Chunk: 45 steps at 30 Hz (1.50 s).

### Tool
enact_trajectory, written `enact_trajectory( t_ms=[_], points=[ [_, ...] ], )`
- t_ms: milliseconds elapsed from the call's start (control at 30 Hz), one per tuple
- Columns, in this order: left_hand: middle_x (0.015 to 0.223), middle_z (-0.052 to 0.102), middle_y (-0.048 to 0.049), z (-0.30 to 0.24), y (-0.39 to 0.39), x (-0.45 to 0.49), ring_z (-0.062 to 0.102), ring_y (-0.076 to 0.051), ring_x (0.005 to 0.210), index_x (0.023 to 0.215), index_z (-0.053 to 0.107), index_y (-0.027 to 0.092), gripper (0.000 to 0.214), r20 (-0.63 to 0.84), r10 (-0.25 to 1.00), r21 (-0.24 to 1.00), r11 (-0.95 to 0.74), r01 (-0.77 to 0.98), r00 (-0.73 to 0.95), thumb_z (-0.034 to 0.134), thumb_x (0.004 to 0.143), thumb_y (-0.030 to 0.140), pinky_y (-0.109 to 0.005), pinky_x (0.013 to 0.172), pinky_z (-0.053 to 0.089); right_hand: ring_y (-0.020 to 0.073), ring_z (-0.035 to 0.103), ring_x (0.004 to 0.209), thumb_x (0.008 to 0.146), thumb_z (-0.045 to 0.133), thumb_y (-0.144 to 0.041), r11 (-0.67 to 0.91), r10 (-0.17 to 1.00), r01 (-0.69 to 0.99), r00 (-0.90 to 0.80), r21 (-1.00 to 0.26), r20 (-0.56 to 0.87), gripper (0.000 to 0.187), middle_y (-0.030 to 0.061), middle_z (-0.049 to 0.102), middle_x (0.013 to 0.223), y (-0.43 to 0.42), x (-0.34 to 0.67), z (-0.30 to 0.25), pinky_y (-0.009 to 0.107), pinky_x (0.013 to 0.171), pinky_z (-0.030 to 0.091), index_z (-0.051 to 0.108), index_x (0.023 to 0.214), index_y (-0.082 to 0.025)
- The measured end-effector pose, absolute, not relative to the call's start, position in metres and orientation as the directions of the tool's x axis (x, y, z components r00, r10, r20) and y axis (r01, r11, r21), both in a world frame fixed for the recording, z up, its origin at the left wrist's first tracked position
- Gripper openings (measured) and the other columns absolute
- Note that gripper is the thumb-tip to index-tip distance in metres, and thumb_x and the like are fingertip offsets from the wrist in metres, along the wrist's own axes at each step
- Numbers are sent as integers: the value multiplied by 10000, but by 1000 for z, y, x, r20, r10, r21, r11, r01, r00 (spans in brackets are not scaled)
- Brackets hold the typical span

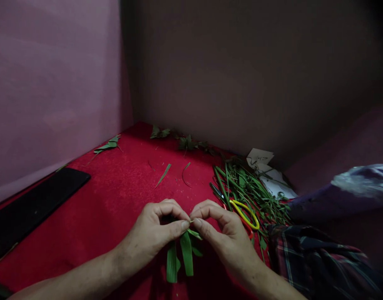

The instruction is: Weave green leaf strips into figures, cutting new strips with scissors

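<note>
My left hand (162, 221) and my right hand (221, 231) meet low in the middle of the view, thumbs against forefingers. A thin pale strand (191, 221) runs between the two pinches. Below them hang several broad green leaf strips (187, 254) with cut ends, their upper part gathered at my left fingertips. Close beyond my right hand lie scissors (245, 214) with yellow and red handles and dark blades.
Red cloth (125, 183) covers the surface. Cut green stems and leaves (250, 187) are heaped at right, beside white papers (273, 179). A black flat panel (38, 208) lies at left. Plaid fabric (316, 258) is near my right forearm. Walls (210, 75) close in behind.
</note>
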State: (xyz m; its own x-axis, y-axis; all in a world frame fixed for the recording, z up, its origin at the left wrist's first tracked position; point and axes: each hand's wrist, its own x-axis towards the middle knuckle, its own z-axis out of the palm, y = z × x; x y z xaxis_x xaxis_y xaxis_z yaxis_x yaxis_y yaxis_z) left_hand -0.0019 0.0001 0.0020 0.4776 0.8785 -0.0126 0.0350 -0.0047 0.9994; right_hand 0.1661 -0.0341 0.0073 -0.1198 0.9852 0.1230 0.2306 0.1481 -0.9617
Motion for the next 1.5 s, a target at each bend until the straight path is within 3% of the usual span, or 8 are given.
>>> enact_trajectory(
  t_ms=[167,400,667,900,1133,1333,1500],
  points=[
    [699,543,-26,1,0,-2,503,-155,690,679,665,163,105,-18,867,1000,5,28,499,616,714,249,-273,633,404,144,542,744,818,554,-148,176,978,260,-152,-949,140,122,17,590,761,-35,167,7,263,694,412,625,721,-168],
    [679,532,-17,3,1,-3,491,-147,672,655,669,165,97,-16,861,998,-16,59,508,619,705,233,-275,629,381,133,508,708,804,574,-179,81,979,215,-201,-973,37,113,13,573,745,-30,171,11,254,661,398,618,702,-160],
    [666,567,5,5,-1,-3,506,-149,728,660,656,179,129,128,831,937,-280,208,541,573,742,122,-294,703,377,99,441,604,771,600,-233,-133,959,133,-233,-982,-161,150,5,547,698,-29,173,12,232,559,361,610,651,-144],
    [683,554,-4,1,-3,-3,488,-154,739,702,631,178,163,227,766,822,-482,305,601,520,807,119,-286,668,385,107,460,586,696,631,-246,-146,968,118,-186,-982,-167,163,2,543,659,-26,168,13,244,555,367,608,568,-148],
    [727,555,-28,-5,-5,-2,476,-166,770,767,615,162,162,325,698,713,-624,319,638,484,819,83,-292,676,391,114,470,598,659,577,-132,-96,991,166,-74,-981,-109,127,-5,540,632,-31,163,3,234,557,366,586,535,-155],
    [721,561,-33,-3,-7,-2,479,-160,766,786,629,152,150,398,704,711,-642,287,588,497,828,95,-276,663,397,87,433,525,630,657,-213,-320,945,-102,-99,-942,-311,108,-17,544,555,-28,166,3,219,540,330,623,578,-125],
    [705,572,-18,-1,-6,-1,489,-152,747,778,629,171,146,396,731,750,-606,263,556,504,838,123,-276,665,399,91,473,538,618,713,-253,-378,921,-197,-177,-905,-346,134,-6,595,598,-25,172,0,219,564,354,653,617,-133]
  ],
)
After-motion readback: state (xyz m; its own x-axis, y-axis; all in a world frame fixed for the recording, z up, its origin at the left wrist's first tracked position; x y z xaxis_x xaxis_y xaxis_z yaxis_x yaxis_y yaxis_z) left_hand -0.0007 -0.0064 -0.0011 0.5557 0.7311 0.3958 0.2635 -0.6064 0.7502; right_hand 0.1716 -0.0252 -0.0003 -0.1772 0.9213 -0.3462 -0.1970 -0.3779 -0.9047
